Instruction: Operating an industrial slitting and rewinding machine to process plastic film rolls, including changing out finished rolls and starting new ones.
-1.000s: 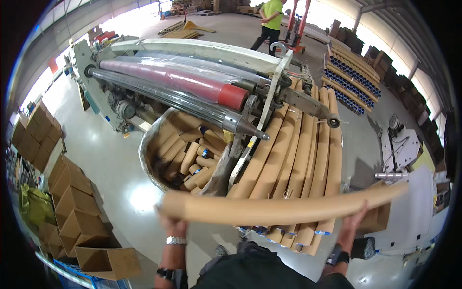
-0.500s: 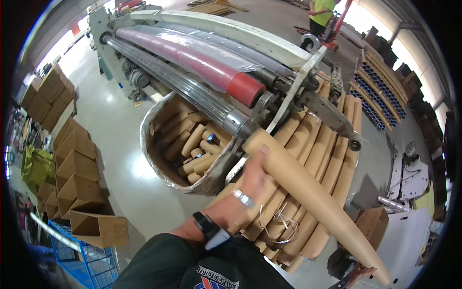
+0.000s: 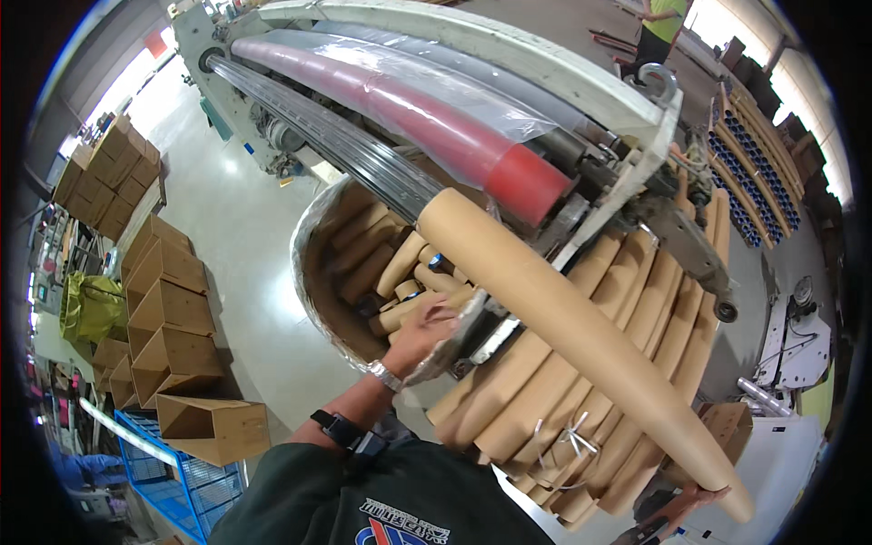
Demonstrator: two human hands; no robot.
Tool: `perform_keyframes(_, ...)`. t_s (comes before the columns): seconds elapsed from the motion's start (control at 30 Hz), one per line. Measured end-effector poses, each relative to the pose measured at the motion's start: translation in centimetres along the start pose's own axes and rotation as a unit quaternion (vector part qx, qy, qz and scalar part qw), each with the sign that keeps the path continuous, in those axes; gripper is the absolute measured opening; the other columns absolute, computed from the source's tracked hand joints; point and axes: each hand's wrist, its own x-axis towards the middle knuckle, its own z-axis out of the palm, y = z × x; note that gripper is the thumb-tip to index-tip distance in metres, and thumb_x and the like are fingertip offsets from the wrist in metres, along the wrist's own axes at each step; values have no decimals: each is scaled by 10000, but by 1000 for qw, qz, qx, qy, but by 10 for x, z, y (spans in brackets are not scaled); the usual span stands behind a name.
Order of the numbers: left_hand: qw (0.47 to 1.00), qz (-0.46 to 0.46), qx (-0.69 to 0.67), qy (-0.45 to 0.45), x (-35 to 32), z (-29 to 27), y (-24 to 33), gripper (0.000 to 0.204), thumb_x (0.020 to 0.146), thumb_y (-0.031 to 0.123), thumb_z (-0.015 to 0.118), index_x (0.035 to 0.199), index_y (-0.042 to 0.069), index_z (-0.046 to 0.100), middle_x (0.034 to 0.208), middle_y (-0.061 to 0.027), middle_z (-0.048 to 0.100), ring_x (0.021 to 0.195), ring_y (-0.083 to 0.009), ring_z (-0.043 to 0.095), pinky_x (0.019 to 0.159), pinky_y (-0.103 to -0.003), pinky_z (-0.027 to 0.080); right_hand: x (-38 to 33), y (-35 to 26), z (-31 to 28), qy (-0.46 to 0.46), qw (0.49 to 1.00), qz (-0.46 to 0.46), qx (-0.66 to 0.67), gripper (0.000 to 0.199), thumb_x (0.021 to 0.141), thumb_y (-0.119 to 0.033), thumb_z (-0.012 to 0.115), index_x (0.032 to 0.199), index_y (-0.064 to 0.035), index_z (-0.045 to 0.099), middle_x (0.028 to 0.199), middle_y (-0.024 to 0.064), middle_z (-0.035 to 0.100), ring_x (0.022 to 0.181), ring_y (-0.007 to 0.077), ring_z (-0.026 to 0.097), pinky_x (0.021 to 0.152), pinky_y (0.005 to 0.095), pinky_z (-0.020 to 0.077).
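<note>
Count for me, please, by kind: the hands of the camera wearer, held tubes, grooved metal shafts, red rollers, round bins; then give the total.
Left hand and right hand: 2
Held tube: 1
Grooved metal shaft: 1
Red roller: 1
Round bin: 1
Total: 6

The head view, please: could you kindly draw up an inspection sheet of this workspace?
Surface: glossy grey floor.
Things in hand: long cardboard tube, its upper end around the ribbed metal shaft.
Clutter: short tube pieces inside the bin; pile of long tubes; open cardboard boxes at left.
Hands: left hand off the tube, open at the bin's rim; right hand at the tube's lower end, grip partly hidden.
Cables: thin dark cable on the white unit at right.
Surroundings: machine frame with a red roll; person in a yellow-green top.
</note>
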Motion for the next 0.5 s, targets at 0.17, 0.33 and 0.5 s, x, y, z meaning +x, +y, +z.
perform_keyframes(0.17, 956, -86, 107, 261, 60, -189, -28, 575, 779, 126, 696, 1267, -24, 431, 1051, -123, 595, 910, -180, 590, 744, -299, 488, 65, -198, 55, 82, 974, 154, 144, 635, 792, -360, 638, 1271, 19, 463, 1267, 200, 510, 1145, 367, 496, 1000, 509, 379)
perform_keyframes(0.33, 940, -74, 157, 293, 172, -312, -43, 635, 760, 156, 711, 1284, -55, 422, 1076, -159, 612, 986, -214, 589, 765, -327, 491, 215, -664, 69, -12, 330, 471, 818, 448, 918, -354, 508, 1184, 5, 494, 1208, 150, 550, 1126, 285, 522, 950, 406, 440)
perform_keyframes(0.5, 853, -198, 409, 258, 260, -414, -94, 614, 739, 235, 695, 1244, -46, 490, 1135, -203, 602, 1038, -305, 599, 862, -386, 474, 228, -897, 97, -651, 406, -112, 632, 547, 808, -267, 712, 1260, -49, 493, 1231, 102, 542, 1135, 243, 540, 959, 366, 424)
